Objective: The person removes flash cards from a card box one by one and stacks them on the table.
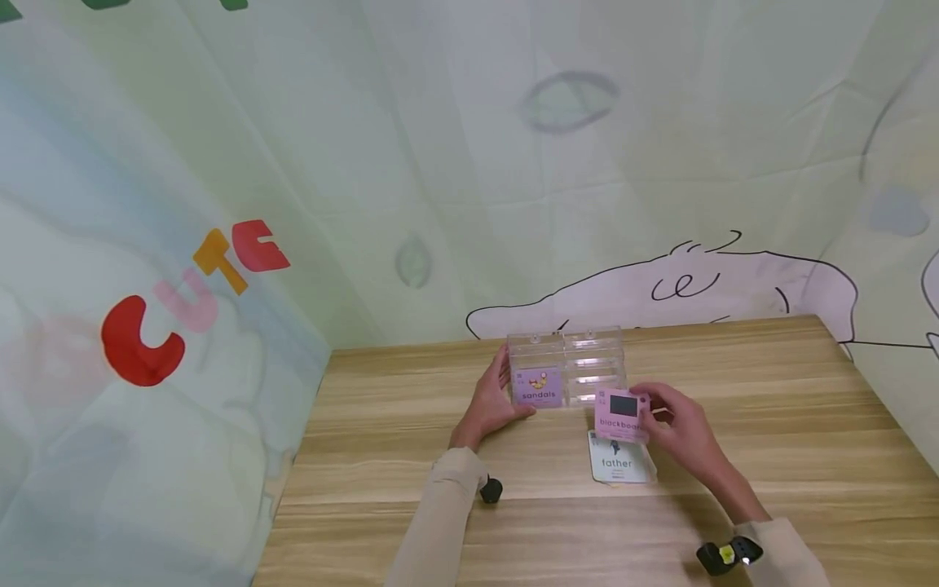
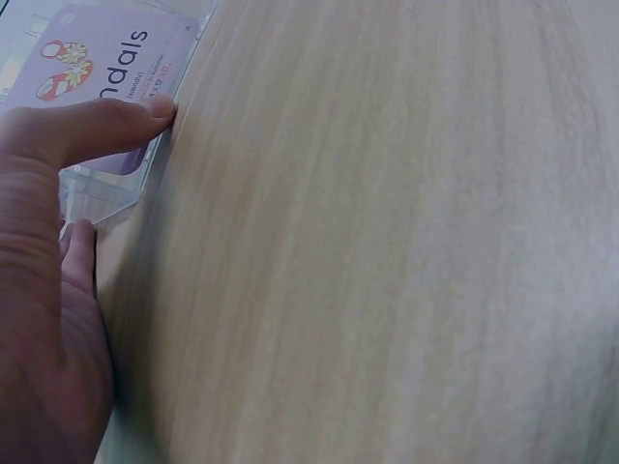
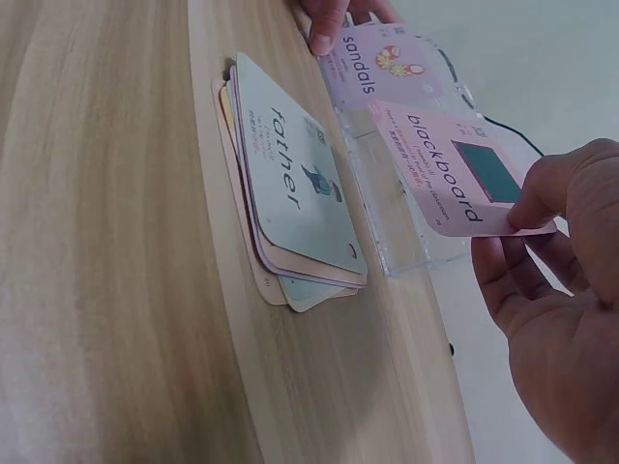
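Note:
A clear plastic card holder (image 1: 594, 364) with two columns of slots stands near the back of the table. The purple "sandals" card (image 1: 538, 388) sits in its lower left slot. My left hand (image 1: 493, 403) grips the holder's left side, thumb across the front lower edge, other fingers partly hidden around the side. Between thumb and fingertips, my right hand (image 1: 681, 425) pinches the right edge of a pink "blackboard" card (image 3: 450, 174). That card is tilted in front of the holder's right column. Just below it lies a stack of cards (image 3: 300, 184), "father" on top.
The wooden table (image 1: 381, 424) runs back to a printed cloth backdrop (image 1: 440, 163). A black wrist device (image 1: 728, 554) is on the right sleeve, and a small black piece (image 1: 491, 490) shows beside the left cuff.

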`<state>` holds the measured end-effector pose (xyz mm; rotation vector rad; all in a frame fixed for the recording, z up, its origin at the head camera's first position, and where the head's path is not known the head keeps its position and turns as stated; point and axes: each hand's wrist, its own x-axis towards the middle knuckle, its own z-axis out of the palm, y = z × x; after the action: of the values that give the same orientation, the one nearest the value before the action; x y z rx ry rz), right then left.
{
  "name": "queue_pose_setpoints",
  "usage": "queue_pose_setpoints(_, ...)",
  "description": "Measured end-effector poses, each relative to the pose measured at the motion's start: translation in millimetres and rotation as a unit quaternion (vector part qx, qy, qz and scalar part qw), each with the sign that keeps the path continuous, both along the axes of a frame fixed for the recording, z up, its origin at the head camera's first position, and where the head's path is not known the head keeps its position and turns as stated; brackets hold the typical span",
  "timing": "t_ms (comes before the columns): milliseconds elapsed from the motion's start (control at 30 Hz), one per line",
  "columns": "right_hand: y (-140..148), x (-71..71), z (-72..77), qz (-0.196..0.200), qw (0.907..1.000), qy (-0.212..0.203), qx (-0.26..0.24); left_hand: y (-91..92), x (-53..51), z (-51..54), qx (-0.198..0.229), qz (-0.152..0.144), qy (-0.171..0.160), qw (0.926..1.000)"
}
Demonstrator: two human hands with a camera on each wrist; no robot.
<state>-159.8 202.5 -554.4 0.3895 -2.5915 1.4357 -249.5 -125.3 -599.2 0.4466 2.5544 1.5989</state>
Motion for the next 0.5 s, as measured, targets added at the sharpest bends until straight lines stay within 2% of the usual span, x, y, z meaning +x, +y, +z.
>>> queue_pose_setpoints(200, 1, 7.0, 0.3, 0.005, 0.9987, -0.049, -0.007, 1.5, 1.0, 0.4, -0.003, 0.004, 0.007, 1.0)
queue_pose_setpoints(500, 1, 15.4, -6.4, 0.033, 0.9946, -0.097, -0.018, 3.5, 1.6, -0.9, 0.016, 0.004, 0.008, 0.9998)
